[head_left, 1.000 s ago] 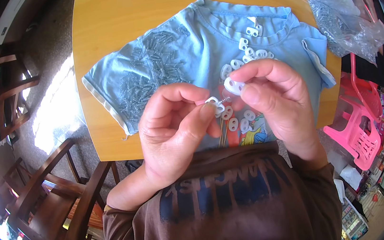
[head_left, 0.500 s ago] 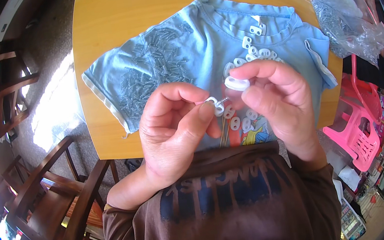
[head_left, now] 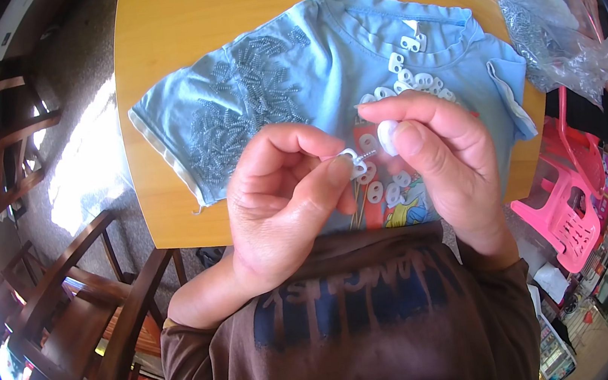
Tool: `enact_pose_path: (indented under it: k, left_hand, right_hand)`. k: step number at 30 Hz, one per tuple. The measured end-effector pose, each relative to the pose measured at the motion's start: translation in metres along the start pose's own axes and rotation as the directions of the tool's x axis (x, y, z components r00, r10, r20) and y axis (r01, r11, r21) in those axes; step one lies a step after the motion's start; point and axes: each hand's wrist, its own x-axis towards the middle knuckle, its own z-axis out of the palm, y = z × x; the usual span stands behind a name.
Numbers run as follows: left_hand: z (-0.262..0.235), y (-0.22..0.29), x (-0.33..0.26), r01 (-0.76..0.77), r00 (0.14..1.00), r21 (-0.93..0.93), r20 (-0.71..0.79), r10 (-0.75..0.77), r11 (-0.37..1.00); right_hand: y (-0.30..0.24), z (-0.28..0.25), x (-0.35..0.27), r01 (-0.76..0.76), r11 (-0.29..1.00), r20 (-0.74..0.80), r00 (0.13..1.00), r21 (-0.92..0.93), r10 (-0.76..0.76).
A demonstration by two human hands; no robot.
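Between thumb and index finger, my left hand point(head_left: 276, 208) pinches a small white plastic piece with holes point(head_left: 354, 165). A thin metal spring point(head_left: 367, 155) sticks out of it toward the right. My right hand point(head_left: 448, 157) holds a white oval plastic piece point(head_left: 388, 138) on edge at its thumb tip, apart from the spring; its index finger reaches out above. Beneath both hands lies a light blue T-shirt point(head_left: 346, 40). A heap of small metal springs point(head_left: 247, 98) rests on its left part, and several white two-hole pieces point(head_left: 420, 81) lie near the collar and on the print.
The shirt lies on a yellow wooden table point(head_left: 170, 24). Clear plastic bags point(head_left: 554, 30) with white pieces and metal parts lie at the far right. A pink plastic chair point(head_left: 568, 211) stands right of the table, a dark wooden armchair point(head_left: 85, 323) at the left.
My right hand has turned the white oval piece from lying flat to standing on edge. My left hand has shifted slightly right and up with its piece and spring.
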Motion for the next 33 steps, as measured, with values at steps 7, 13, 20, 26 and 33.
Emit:
enact_pose_path:
  k: [7, 13, 20, 26, 33]
  left_hand:
    - [-0.001, -0.003, 0.0, 0.011, 1.0, 0.015, 0.013, -0.011, 1.0]
    - [0.0, -0.003, 0.0, 0.024, 1.0, 0.018, -0.001, -0.024, 1.0]
    - [0.002, -0.006, 0.0, -0.024, 0.999, 0.104, -0.029, 0.027, 0.994]
    - [0.002, -0.006, 0.0, -0.06, 0.998, 0.14, 0.003, 0.06, 0.988]
    - [0.001, -0.007, 0.0, -0.037, 0.999, 0.104, 0.006, 0.037, 0.994]
  right_hand:
    - [0.002, 0.0, 0.004, 0.116, 0.985, 0.045, 0.993, -0.13, -0.111]
    - [-0.001, -0.001, 0.006, 0.192, 0.945, 0.073, 0.981, -0.263, -0.179]
    - [-0.001, -0.002, 0.008, 0.357, 0.82, 0.128, 0.933, -0.447, -0.336]
    - [0.008, 0.006, 0.006, 0.337, 0.861, 0.029, 0.935, -0.381, -0.353]
    - [0.01, 0.006, 0.006, 0.385, 0.814, 0.093, 0.918, -0.434, -0.385]
